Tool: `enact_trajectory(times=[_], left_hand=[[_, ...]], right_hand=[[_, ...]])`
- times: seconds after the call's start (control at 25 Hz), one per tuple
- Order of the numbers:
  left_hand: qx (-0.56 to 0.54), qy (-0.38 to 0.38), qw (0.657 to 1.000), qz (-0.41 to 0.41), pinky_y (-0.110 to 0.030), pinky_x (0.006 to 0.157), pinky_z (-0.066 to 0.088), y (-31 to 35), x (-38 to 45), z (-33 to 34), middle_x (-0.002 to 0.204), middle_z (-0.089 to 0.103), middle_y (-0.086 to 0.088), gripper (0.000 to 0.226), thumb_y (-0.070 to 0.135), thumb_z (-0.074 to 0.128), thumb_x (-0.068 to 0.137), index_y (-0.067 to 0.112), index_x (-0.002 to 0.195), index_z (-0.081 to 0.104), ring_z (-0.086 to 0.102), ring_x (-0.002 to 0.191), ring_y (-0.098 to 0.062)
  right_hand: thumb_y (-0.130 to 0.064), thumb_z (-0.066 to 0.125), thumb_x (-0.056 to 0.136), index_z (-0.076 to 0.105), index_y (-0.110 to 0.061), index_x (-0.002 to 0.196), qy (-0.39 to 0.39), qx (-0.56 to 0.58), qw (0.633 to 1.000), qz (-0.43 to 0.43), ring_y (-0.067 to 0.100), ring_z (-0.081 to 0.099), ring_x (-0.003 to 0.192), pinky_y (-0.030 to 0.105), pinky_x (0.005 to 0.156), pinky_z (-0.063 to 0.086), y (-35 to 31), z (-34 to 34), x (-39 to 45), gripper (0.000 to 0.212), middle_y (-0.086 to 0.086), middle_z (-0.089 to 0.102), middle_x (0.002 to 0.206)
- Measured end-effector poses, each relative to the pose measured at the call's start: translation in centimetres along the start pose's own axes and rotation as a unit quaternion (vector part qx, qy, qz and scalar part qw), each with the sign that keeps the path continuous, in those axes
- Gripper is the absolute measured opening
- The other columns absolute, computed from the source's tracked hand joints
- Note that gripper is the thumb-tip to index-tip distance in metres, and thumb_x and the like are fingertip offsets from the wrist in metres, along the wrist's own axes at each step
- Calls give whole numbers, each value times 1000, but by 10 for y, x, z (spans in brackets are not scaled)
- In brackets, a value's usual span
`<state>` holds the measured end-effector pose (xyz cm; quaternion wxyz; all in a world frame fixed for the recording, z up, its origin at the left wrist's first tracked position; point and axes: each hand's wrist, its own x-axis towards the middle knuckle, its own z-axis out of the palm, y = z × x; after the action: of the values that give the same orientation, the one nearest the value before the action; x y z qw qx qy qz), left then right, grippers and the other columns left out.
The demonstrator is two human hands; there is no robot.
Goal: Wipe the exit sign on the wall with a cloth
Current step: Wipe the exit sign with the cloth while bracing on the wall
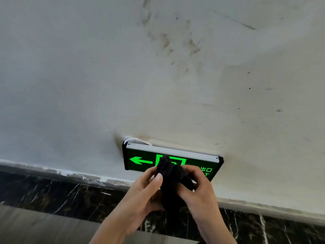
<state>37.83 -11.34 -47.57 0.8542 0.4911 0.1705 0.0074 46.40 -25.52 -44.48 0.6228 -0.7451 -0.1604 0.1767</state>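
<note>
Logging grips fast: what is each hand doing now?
Left hand: closed on the black cloth.
Right hand: closed on the same cloth.

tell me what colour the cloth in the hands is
Black, bunched in both hands; head view shows the cloth best.

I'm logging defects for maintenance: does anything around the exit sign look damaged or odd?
Yes. A white cable loops out exposed behind the sign at its top left corner, with a dark smudge on the wall beside it. Brownish stains mark the wall higher up. Both hands hold the cloth.
</note>
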Motion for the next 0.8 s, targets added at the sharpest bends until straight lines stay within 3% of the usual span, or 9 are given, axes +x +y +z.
enact_trajectory(times=[0.16,0.28,0.4,0.48,0.6,0.68,0.8], left_hand=[[-29,52,998,18,-31,69,61,-7,-1,1,113,77,-15,29,33,80,83,24,110,80,76,93,-23],[-80,75,994,26,-34,71,63,-7,-2,-1,119,75,-19,33,30,69,86,20,116,79,76,99,-28],[-158,75,984,21,-48,97,58,-11,-3,-12,136,66,-23,47,36,73,91,11,131,70,66,122,-37],[-195,68,978,16,-49,108,47,-14,-5,-20,144,61,-20,49,40,63,96,10,134,68,59,132,-35],[-255,86,963,17,-41,97,56,-19,-5,-28,143,63,-16,51,44,44,102,13,131,70,63,129,-31],[-280,114,953,27,-42,92,57,-19,-4,-32,139,66,-16,52,46,42,103,13,130,72,67,123,-33],[-295,143,944,34,-50,84,58,-15,-2,-39,130,71,-19,52,50,45,102,14,126,74,74,107,-37]], right_hand=[[-26,73,77,63,-49,101,-60,-78,995,-17,-5,59,99,29,88,50,-9,-2,3,35,-25,67,103],[-39,64,82,49,-57,121,-86,-138,984,-70,-12,48,115,23,95,44,-21,-8,7,46,-35,54,120],[-48,52,85,44,-49,131,5,-199,961,-191,-8,43,124,19,97,41,-44,-9,19,47,-33,47,131],[-40,52,89,52,-29,134,96,-259,901,-335,1,42,129,24,105,38,-62,-10,34,46,-17,51,135],[-29,52,93,57,-9,131,183,-345,767,-510,28,41,136,42,112,32,-83,-7,67,43,11,56,138],[-34,47,95,50,-12,138,211,-398,713,-537,31,31,141,47,116,24,-92,-3,89,48,14,47,147],[-42,40,97,31,-20,149,217,-494,663,-519,30,18,146,48,119,5,-94,-3,121,57,10,31,157]])
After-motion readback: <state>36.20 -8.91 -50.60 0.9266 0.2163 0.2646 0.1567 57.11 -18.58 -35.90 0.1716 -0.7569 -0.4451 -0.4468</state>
